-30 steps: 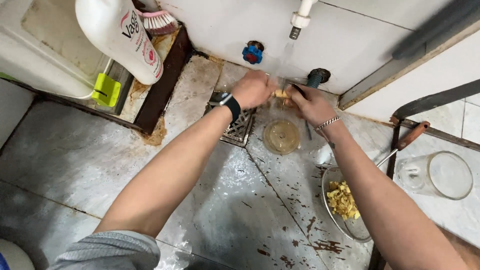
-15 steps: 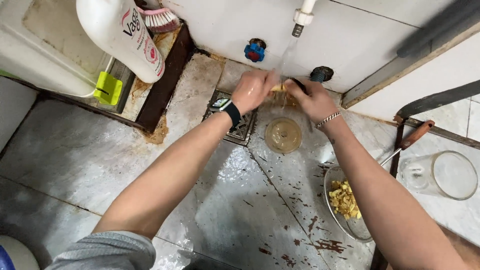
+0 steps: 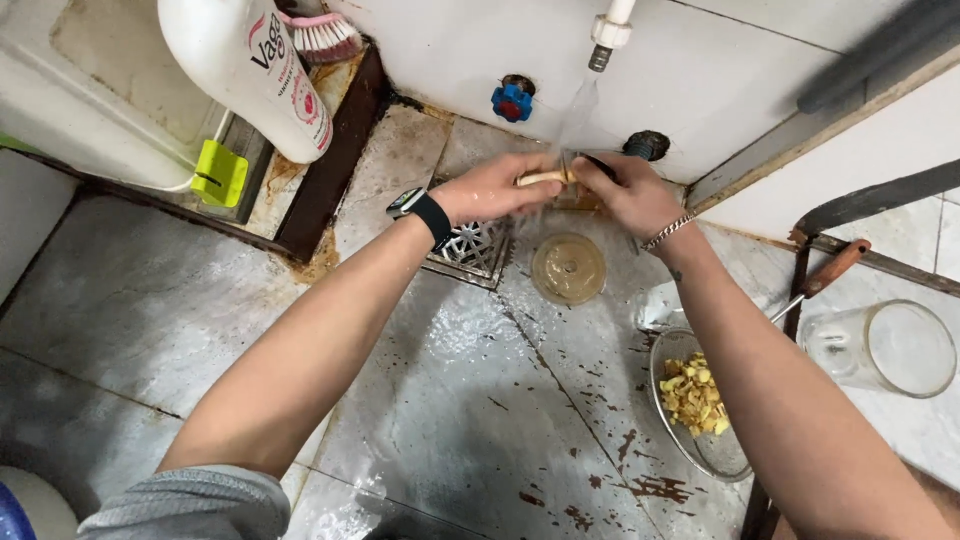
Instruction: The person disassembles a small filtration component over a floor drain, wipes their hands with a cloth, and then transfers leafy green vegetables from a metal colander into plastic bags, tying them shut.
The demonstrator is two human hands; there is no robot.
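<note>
Two bare forearms, black watch [image 3: 424, 212] with dark strap on the left wrist, silver chain bracelet [image 3: 668, 232] on the right wrist, grey ribbed sleeve [image 3: 190, 503] pushed up the left arm

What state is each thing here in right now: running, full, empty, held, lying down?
Tap: running, water streaming down.
Pale root piece: held under the stream by both hands.
Left hand: gripping the piece.
Right hand: gripping it too.
Round container: on the floor, holding murky liquid.
Strainer: holding yellow chopped bits.
Glass jar: on its side, empty.
Floor drain: grate in place.
Floor: wet.
</note>
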